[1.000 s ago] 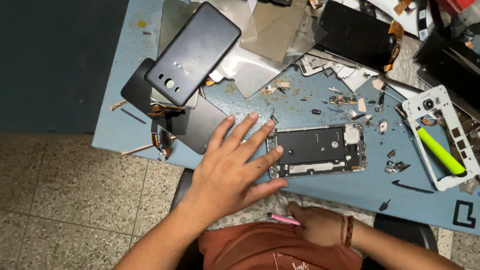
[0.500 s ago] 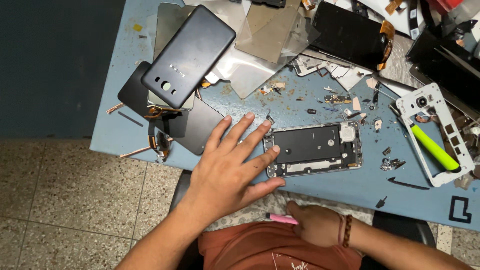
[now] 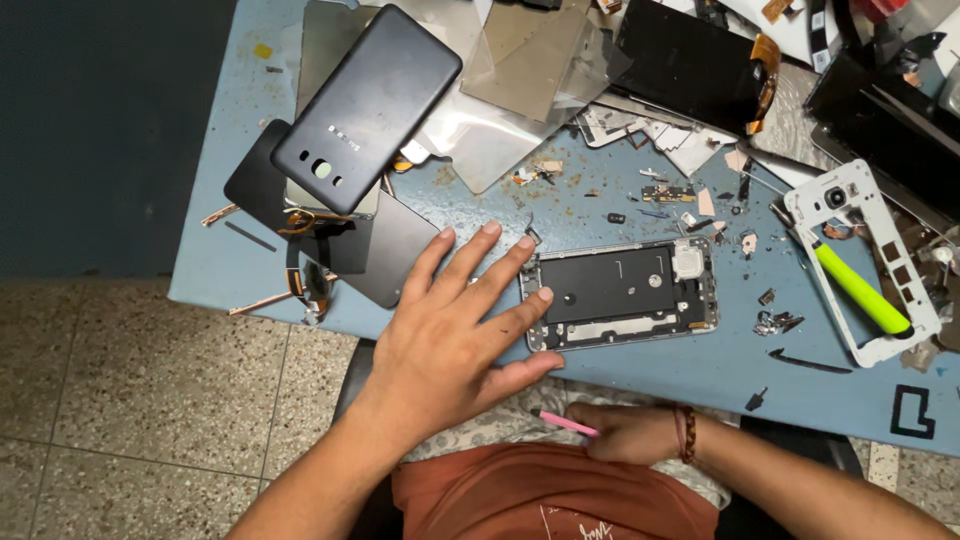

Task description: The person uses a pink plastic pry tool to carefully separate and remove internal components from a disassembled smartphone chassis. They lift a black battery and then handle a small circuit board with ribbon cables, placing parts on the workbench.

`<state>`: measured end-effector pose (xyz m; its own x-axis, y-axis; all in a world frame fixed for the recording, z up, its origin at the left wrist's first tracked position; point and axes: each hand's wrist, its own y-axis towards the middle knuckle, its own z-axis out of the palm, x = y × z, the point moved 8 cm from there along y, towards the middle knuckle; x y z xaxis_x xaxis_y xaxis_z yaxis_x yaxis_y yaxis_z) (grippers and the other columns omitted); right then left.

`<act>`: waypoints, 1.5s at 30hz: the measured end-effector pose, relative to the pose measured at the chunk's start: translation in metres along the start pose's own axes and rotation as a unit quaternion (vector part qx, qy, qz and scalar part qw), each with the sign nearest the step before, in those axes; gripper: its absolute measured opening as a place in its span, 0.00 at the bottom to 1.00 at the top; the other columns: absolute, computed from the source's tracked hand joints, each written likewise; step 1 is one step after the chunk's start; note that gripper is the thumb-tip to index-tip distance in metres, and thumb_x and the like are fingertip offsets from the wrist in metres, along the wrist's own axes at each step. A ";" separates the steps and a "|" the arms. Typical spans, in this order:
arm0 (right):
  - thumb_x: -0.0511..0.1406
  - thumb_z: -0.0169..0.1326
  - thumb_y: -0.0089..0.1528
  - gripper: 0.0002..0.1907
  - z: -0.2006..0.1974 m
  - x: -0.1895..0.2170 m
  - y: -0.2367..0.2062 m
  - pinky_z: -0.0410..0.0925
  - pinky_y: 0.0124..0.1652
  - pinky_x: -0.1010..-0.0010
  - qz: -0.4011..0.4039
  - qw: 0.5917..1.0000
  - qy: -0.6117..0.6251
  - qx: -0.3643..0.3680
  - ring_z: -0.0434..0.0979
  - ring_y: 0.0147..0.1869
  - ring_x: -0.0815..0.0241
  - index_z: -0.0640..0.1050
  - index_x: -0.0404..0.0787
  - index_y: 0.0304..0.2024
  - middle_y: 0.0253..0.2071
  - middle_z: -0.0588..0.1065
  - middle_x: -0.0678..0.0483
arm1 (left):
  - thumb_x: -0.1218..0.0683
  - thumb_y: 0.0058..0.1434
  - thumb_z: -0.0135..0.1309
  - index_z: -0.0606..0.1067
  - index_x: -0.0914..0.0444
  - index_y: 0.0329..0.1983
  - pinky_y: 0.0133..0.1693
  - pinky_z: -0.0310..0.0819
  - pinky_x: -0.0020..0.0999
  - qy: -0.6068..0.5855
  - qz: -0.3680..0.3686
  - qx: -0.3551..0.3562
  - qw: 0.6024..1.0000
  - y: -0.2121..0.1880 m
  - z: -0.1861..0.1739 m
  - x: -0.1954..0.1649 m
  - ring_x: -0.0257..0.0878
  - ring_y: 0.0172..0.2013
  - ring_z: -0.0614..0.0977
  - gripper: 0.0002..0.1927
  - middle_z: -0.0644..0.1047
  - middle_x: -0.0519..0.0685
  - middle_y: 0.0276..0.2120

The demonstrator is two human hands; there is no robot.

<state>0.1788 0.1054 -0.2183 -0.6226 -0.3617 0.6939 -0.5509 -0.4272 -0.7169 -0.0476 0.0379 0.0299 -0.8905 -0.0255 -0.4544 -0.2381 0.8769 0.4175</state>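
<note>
The phone frame (image 3: 622,293) lies lengthwise left-to-right on the table (image 3: 640,385). The left hand (image 3: 455,330), open and flat, touches the frame's left end. The right hand (image 3: 625,432), nearer than the frame's long edge, grips a pink tool (image 3: 566,423).

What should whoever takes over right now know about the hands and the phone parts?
Left hand: open, fingers spread, fingertips on the left end of the opened phone frame.
Right hand: below the bench edge, gripping a pink tool.
Black back cover is off, lying top left. White inner frame with green tool lies right. Loose small parts are scattered above the frame.
Phone frame is still bare, not closed.
</note>
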 end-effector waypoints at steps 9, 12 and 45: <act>0.35 0.48 0.60 0.15 -0.010 0.012 -0.003 0.67 0.43 0.65 -0.012 0.999 -0.019 -0.036 0.69 0.42 0.61 0.70 0.41 0.49 0.37 0.70 0.53 | 0.38 0.58 0.64 0.82 0.58 0.51 0.68 0.57 0.60 -0.002 0.001 0.001 1.000 0.000 0.001 0.000 0.56 0.67 0.69 0.25 0.73 0.57 0.63; 0.38 0.52 0.61 0.13 -0.019 0.034 -0.021 0.69 0.43 0.61 0.018 0.990 -0.107 -0.093 0.76 0.40 0.55 0.72 0.41 0.46 0.35 0.74 0.48 | 0.38 0.58 0.64 0.82 0.59 0.51 0.68 0.57 0.60 -0.002 0.002 -0.001 1.000 -0.001 0.000 0.000 0.56 0.68 0.69 0.25 0.73 0.56 0.64; 0.33 0.58 0.59 0.16 -0.036 0.140 -0.140 0.75 0.42 0.65 -0.178 0.965 -0.060 -0.184 0.85 0.44 0.51 0.80 0.37 0.50 0.42 0.82 0.50 | 0.36 0.59 0.62 0.77 0.50 0.60 0.69 0.55 0.62 0.028 0.031 0.028 0.999 -0.004 0.004 -0.006 0.56 0.70 0.64 0.28 0.63 0.56 0.71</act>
<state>0.1484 0.1440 -0.0230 -0.3001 -0.3494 0.8876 -0.8919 -0.2274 -0.3910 -0.0402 0.0366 0.0280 -0.9238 0.0040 -0.3829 -0.1612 0.9029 0.3984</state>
